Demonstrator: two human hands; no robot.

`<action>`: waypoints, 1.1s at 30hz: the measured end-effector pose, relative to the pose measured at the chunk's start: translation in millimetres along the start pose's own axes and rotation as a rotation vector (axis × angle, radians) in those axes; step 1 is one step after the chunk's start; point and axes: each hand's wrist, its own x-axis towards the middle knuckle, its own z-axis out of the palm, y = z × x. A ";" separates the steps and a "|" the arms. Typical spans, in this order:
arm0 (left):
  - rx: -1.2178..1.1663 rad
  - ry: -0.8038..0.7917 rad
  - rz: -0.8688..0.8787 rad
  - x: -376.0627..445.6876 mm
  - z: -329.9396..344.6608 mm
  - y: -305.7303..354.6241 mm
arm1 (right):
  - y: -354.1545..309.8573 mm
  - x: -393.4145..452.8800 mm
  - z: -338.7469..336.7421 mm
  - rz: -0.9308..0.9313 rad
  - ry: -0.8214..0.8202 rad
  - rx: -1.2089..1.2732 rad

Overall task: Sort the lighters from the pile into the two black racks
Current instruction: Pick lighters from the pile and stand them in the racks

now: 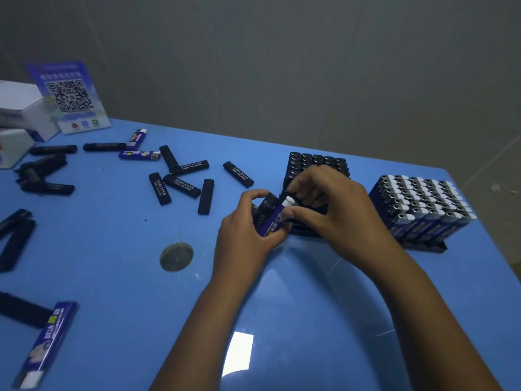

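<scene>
Left hand [248,230] grips black lighters; my right hand [324,204] pinches the blue lighter [275,218]. Sorting's mid-way, I judge; next, the blue rack [423,207].

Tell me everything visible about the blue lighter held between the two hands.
The blue lighter has a dark blue body with pale printing and a white cap, and looks like plastic. It is tilted, cap up and to the right. The left hand grips its lower body along with some black lighters; the right hand pinches its cap end, just in front of the rack of black lighters.
</scene>
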 end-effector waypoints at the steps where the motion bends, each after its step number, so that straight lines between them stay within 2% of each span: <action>1: -0.001 -0.002 0.002 -0.1 -0.5 0.3 | -1.4 0.7 -1.2 0.018 -0.010 0.029; 11: -0.037 -0.011 -0.004 0.1 -1.7 -0.4 | 0.1 4.5 -8.6 0.155 -0.080 0.331; 16: -0.055 -0.009 -0.012 -0.3 -2.4 -2.0 | 1.9 1.1 -27.6 0.135 0.135 0.399; 19: -0.058 -0.007 0.009 -1.7 -2.3 0.0 | 2.1 -5.4 -35.8 0.118 0.185 0.360; 25: -0.055 0.001 0.059 -8.4 0.6 10.4 | 11.9 -34.2 -47.0 0.156 0.148 0.203; 33: -0.012 0.010 0.128 -27.1 25.3 40.7 | 36.5 -76.3 -97.1 0.145 0.225 -0.057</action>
